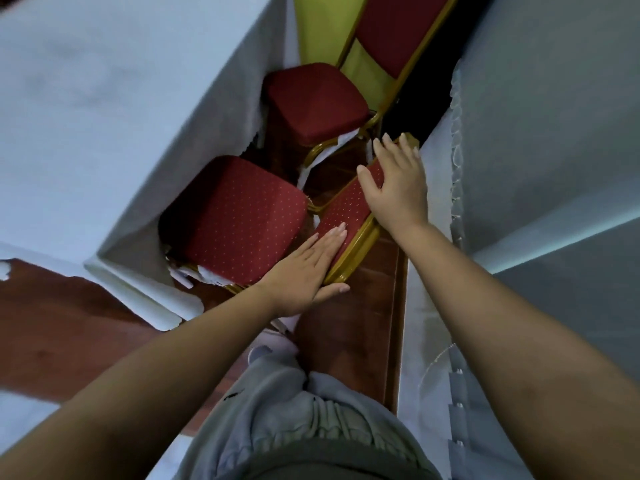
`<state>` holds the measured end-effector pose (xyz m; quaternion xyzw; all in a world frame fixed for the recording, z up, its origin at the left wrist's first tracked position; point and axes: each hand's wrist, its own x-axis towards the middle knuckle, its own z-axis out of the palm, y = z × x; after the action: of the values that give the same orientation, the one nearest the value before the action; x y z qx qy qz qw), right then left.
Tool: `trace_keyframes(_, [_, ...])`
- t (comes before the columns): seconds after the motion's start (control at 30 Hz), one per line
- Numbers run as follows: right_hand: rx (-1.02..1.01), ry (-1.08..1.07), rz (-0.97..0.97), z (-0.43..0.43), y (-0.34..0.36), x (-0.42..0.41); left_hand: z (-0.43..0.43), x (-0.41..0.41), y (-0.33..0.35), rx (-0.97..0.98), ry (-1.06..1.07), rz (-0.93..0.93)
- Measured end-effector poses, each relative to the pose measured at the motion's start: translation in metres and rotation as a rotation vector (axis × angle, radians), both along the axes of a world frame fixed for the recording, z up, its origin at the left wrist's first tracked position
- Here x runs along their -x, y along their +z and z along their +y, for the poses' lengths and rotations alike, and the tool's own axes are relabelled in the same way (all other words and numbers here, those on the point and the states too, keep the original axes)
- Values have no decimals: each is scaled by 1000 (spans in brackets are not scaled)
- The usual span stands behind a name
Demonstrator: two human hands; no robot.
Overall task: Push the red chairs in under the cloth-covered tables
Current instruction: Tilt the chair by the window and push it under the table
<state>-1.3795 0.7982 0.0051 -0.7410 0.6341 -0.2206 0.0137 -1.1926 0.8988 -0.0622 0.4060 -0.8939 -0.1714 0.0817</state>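
The step in hand is the push on the near red chair (239, 220). Both hands are on its backrest (346, 209), which runs slantwise between the 2 benches. The left hand (304, 271) lies flat with straight fingers on the padded face at the near end, thumb stretched along the other side of the gold frame. The right hand (394, 188) lies spread over the far end of the top rail, fingers wide and thumb on the red face. Neither hand looks closed into a firm grip.

The chair's seat points at the left bench (104, 98), and its front edge is already tucked beneath the hanging white cloth; most of the seat is out in the aisle. A second red chair (313, 98) stands just beyond, its seat also only partly under the same cloth.

The next move probably calls for an even shove from both hands toward the left bench, keeping the chair square so the cloth does not bunch. The right bench (554, 133) sits close behind, leaving a narrow strip of floor (346, 323).
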Motion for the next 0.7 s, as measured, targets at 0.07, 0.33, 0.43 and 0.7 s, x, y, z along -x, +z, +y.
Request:
trace_keyframes(0.07, [-4, 24, 5, -16, 0, -9, -11, -9, -1, -7, 31, 5])
trace_keyframes(0.33, [-144, 194, -164, -78, 9, -16, -51, -25, 5, -53, 129, 37])
trace_keyframes(0.43, [-213, 227, -183, -100, 11, -8, -58, -17, 11, -88, 179, 168])
trace_keyframes(0.7, [-181, 373, -53, -138, 8, 6, -83, 35, 18, 10, 403, 325])
